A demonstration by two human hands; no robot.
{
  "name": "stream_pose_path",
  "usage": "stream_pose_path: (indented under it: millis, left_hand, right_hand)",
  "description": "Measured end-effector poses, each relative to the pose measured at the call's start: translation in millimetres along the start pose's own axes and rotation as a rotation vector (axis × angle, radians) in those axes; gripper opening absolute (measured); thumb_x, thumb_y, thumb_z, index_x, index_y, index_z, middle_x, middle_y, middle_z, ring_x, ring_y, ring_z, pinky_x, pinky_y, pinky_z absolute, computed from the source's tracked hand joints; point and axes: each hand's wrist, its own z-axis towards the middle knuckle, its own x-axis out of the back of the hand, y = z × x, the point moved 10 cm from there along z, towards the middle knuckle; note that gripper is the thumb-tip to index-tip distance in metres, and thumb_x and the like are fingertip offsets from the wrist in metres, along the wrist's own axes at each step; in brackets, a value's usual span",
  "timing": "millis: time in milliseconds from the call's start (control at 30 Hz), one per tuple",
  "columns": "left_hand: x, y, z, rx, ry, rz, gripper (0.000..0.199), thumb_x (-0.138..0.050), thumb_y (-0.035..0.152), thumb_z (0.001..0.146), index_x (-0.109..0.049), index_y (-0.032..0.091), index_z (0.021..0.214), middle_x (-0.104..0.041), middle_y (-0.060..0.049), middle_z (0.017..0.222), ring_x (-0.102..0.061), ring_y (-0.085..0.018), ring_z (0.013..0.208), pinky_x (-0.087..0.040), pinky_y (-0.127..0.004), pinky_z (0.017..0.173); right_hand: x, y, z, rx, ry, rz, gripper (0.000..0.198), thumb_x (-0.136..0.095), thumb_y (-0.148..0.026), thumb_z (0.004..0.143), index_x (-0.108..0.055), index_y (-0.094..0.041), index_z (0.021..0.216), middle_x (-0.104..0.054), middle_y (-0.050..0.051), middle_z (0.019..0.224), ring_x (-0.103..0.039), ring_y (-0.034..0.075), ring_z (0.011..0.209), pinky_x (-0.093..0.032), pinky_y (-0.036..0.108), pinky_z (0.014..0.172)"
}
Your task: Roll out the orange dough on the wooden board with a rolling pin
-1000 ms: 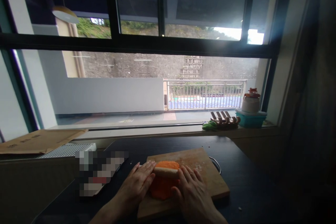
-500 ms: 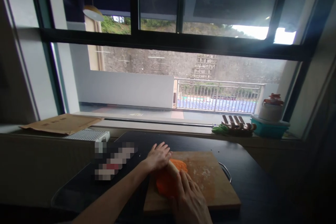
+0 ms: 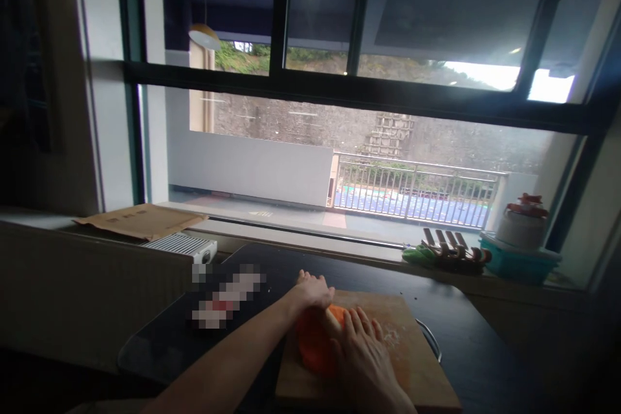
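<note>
A pale wooden rolling pin [image 3: 330, 321] lies at a slant across a flattened sheet of orange dough [image 3: 313, 346]. Beneath the dough is a wooden cutting board [image 3: 429, 381] with white floury smears. My left hand [image 3: 315, 291] is at the pin's far end, its fingers bent over it. Spread and mostly straight, the fingers of my right hand [image 3: 363, 344] press down on the nearer part of the pin. That hand hides the pin's near end and some of the dough.
The board rests on a dark table [image 3: 466, 336], its metal handle [image 3: 431, 339] at the right. A blurred-out item [image 3: 228, 301] lies left. On the windowsill are a brown paper envelope [image 3: 140, 221], a dark slatted object [image 3: 456, 252] and a teal box [image 3: 521, 263].
The camera view has turned, so the scene sits farther right. My right hand's fingers have spread and slid forward across the pin; my left hand's fingers have bent more.
</note>
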Motion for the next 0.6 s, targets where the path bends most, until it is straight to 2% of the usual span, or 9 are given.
stream_pose_path:
  millis: [100, 167, 233, 300, 367, 500, 600]
  left_hand:
    - [-1, 15, 19, 0.047, 0.017, -0.020, 0.037, -0.059, 0.037, 0.091, -0.055, 0.018, 0.123, -0.058, -0.009, 0.124, -0.060, -0.022, 0.104, -0.053, -0.045, 0.087]
    - [-3, 20, 20, 0.022, 0.022, -0.036, 0.041, -0.059, 0.039, 0.091, -0.053, 0.019, 0.126, -0.055, -0.009, 0.129, -0.057, -0.025, 0.111, -0.049, -0.049, 0.093]
    - [-5, 18, 12, -0.026, 0.010, -0.050, 0.047, -0.050, 0.046, 0.094, -0.049, 0.019, 0.133, -0.050, -0.012, 0.140, -0.048, -0.028, 0.126, -0.037, -0.055, 0.105]
    - [-7, 9, -2, -0.063, -0.014, -0.056, 0.055, -0.034, 0.052, 0.097, -0.042, 0.019, 0.140, -0.042, -0.013, 0.149, -0.033, -0.029, 0.139, -0.022, -0.057, 0.113]
    - [-9, -6, -21, -0.080, -0.033, -0.054, 0.063, -0.021, 0.054, 0.097, -0.036, 0.016, 0.145, -0.037, -0.013, 0.153, -0.023, -0.027, 0.144, -0.013, -0.054, 0.116]
    - [-11, -33, -55, -0.079, -0.049, -0.054, 0.071, -0.014, 0.056, 0.094, -0.032, 0.012, 0.147, -0.032, -0.015, 0.155, -0.020, -0.028, 0.146, -0.013, -0.053, 0.116]
    - [-12, -40, -62, -0.072, -0.053, -0.068, 0.075, -0.012, 0.058, 0.093, -0.031, 0.011, 0.148, -0.031, -0.015, 0.155, -0.019, -0.029, 0.146, -0.013, -0.054, 0.116]
  right_hand:
    - [-3, 12, -4, -0.030, 0.003, -0.031, 0.055, -0.032, -0.038, 0.096, -0.044, -0.011, 0.143, -0.038, 0.014, 0.149, -0.026, 0.029, 0.142, -0.022, 0.050, 0.115]
    - [-4, 9, -10, -0.039, -0.016, -0.024, 0.056, -0.032, -0.039, 0.096, -0.043, -0.012, 0.144, -0.038, 0.012, 0.149, -0.027, 0.028, 0.141, -0.023, 0.049, 0.115]
    - [-2, -1, -18, -0.042, -0.012, 0.007, 0.057, -0.033, -0.041, 0.095, -0.043, -0.013, 0.144, -0.040, 0.011, 0.148, -0.030, 0.028, 0.140, -0.025, 0.046, 0.115]
    - [2, -17, -28, -0.036, 0.042, 0.039, 0.058, -0.037, -0.042, 0.094, -0.044, -0.014, 0.144, -0.041, 0.011, 0.148, -0.032, 0.026, 0.140, -0.024, 0.043, 0.116]
    - [5, -34, -38, -0.021, 0.111, 0.053, 0.059, -0.043, -0.043, 0.091, -0.044, -0.015, 0.144, -0.039, 0.010, 0.149, -0.031, 0.026, 0.140, -0.023, 0.041, 0.116]
    - [0, -65, -54, 0.052, 0.185, 0.053, 0.063, -0.051, -0.041, 0.087, -0.043, -0.017, 0.144, -0.034, 0.010, 0.151, -0.028, 0.027, 0.141, -0.023, 0.042, 0.116]
    - [2, -68, -52, 0.085, 0.164, 0.060, 0.064, -0.051, -0.045, 0.087, -0.042, -0.018, 0.145, -0.035, 0.010, 0.151, -0.030, 0.028, 0.140, -0.025, 0.044, 0.115]
